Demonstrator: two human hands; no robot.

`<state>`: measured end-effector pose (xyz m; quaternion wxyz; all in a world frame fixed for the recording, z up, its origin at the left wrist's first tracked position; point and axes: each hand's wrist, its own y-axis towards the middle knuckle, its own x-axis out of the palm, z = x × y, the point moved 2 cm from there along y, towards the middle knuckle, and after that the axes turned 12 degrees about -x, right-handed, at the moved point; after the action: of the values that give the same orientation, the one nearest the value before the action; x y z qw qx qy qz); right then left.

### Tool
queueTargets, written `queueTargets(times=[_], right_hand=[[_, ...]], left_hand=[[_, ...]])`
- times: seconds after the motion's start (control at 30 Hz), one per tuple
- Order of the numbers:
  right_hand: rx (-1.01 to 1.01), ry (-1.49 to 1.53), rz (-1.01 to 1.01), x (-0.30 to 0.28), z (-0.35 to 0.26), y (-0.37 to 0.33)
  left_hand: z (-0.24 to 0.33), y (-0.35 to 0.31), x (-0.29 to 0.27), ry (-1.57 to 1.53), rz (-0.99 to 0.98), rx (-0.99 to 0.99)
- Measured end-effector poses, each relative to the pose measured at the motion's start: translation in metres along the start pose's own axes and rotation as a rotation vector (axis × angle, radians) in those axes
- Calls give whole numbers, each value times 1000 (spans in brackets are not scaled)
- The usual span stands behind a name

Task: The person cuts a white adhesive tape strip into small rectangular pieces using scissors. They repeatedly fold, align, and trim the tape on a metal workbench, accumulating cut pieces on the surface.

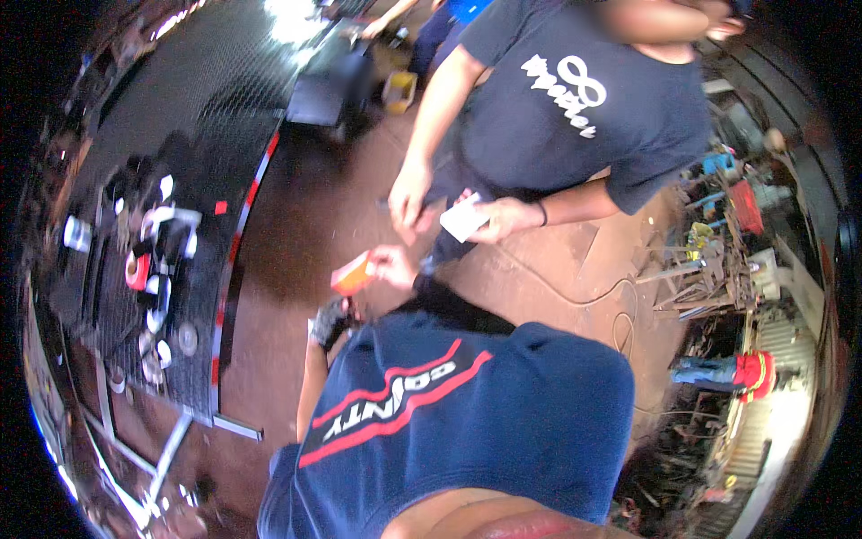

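Note:
My right hand (392, 267), bare and coming out of a dark sleeve, pinches a small orange and white box (353, 273) in front of my chest. Just below the box is my left hand (332, 322) in a grey and black glove; its fingers are blurred and partly turned away. Facing me, a person in a dark T-shirt (548, 135) holds a small white box or packet (464, 218) in one hand (509, 218). That person's other hand (411, 199) hangs just above my right hand, apart from the orange box.
On the left a dark mesh-topped trailer or platform (215, 117) with a red and white striped edge carries scattered white and red items (157, 278). A hose (584, 301) loops over the brown floor. Metal stands (700, 283) and a person in red (756, 375) are at right.

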<state>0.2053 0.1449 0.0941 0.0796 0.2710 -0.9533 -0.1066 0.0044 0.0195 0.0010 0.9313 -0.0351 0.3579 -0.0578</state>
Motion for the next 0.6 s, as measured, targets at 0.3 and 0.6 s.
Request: queueTargets(times=[0.3,0.6], right_hand=[[247,503,400,-17,-61,17],[356,534,181,12,-70,40]], left_hand=[[-69,-172,42,-391,-417,-1112],[-44,-200,40,-291,-572,-1278]])
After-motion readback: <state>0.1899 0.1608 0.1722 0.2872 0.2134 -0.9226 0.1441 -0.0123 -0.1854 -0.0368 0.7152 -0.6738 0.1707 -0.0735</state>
